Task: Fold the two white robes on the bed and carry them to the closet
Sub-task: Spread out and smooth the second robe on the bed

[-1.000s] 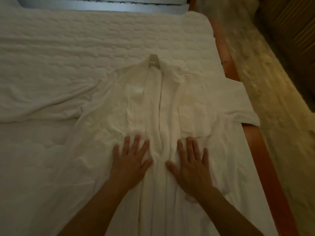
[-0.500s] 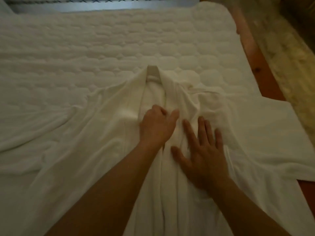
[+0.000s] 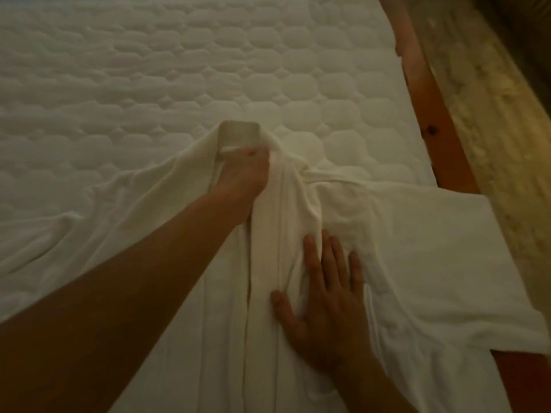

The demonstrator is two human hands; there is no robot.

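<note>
Bed fills most of the view: white quilted mattress cover with a rounded stitch pattern, dim warm light. Robe lies on the bed, front side up and spread open. Its long axis runs from the near edge of the view away from the person, collar end pointing at the far side of the bed and body trailing back under the arms. Right sleeve is laid out flat toward the right, its end hanging over the bed's edge. Left sleeve is spread toward the left, wrinkled. The front panels meet in a long central fold between the two arms. Floor at right is pale and mottled, blurred. Wooden bed frame, reddish-brown, runs along the right side between mattress and floor. Right hand lies flat on the robe just right of the central fold, palm down, fingers straight and slightly spread, thumb out to the left. Left hand is reached further out, fingers curled in, gripping the robe's front edge right below the collar. The collar stands up a little above that hand. Hands are well apart along the fold.
</note>
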